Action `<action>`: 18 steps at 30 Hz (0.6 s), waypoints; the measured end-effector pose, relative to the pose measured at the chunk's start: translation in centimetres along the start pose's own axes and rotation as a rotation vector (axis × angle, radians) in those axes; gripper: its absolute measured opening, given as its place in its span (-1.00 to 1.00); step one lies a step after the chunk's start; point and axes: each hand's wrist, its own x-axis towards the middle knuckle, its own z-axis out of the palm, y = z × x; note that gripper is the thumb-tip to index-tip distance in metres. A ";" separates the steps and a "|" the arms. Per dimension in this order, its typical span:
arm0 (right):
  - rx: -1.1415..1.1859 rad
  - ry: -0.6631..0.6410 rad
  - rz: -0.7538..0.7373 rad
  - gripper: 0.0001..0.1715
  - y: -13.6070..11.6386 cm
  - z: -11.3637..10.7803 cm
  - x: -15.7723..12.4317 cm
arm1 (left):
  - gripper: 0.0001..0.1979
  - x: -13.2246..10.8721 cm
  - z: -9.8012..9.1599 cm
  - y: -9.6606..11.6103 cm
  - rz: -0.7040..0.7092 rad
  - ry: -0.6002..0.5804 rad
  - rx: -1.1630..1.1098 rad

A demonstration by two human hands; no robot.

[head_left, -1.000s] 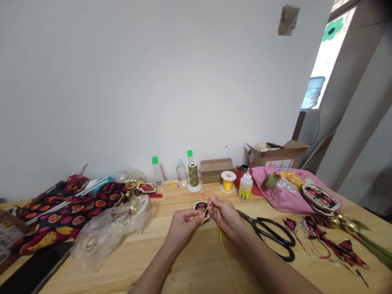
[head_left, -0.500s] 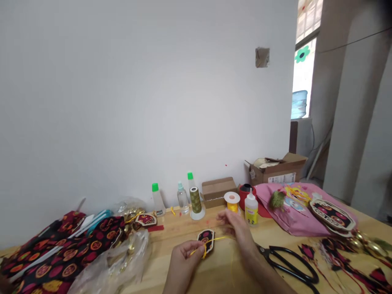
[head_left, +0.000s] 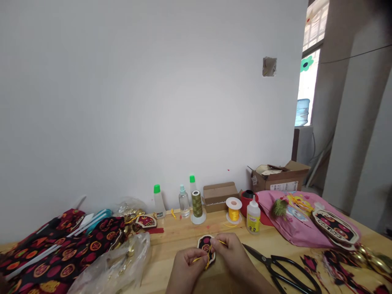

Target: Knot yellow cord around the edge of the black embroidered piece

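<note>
At the bottom middle, my left hand (head_left: pixel 186 267) pinches a yellow cord (head_left: pixel 207 256) next to a small black-and-red patterned fabric piece (head_left: pixel 204 245) lying on the wooden table (head_left: pixel 180 232). My right hand (head_left: pixel 232 254) is closed on the same cord just right of the piece, fingertips close to the left hand. The cord loops between the two hands across the piece.
Black scissors (head_left: pixel 284 270) lie to the right. Behind the hands stand a yellow cord spool (head_left: pixel 234 210), glue bottle (head_left: pixel 253 217), green thread cone (head_left: pixel 197 206) and small bottles (head_left: pixel 158 201). Patterned fabric (head_left: pixel 52 253) and a plastic bag (head_left: pixel 113 263) sit left; a pink cloth (head_left: pixel 294 222) right.
My right hand came back from near the spool toward the left hand and now meets it over the fabric piece. The camera view tilted up over the last second.
</note>
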 end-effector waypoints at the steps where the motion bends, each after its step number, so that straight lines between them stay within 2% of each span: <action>1: 0.052 0.015 0.028 -0.66 0.1 0.0 0.2 | -0.78 -0.1 0.1 0.2 -0.006 0.003 0.019; 6: 0.243 0.014 0.139 -0.64 0.8 -0.1 0.7 | -0.78 -0.3 0.3 0.4 -0.036 0.019 0.017; 11: 0.428 -0.104 0.418 -0.69 0.8 -0.6 0.1 | -0.75 0.2 -0.2 -0.6 -0.034 -0.009 -0.154; 18: 0.693 -0.187 0.530 -0.82 0.2 -1.1 -0.1 | -0.75 0.4 -0.7 -0.9 -0.027 -0.017 -0.163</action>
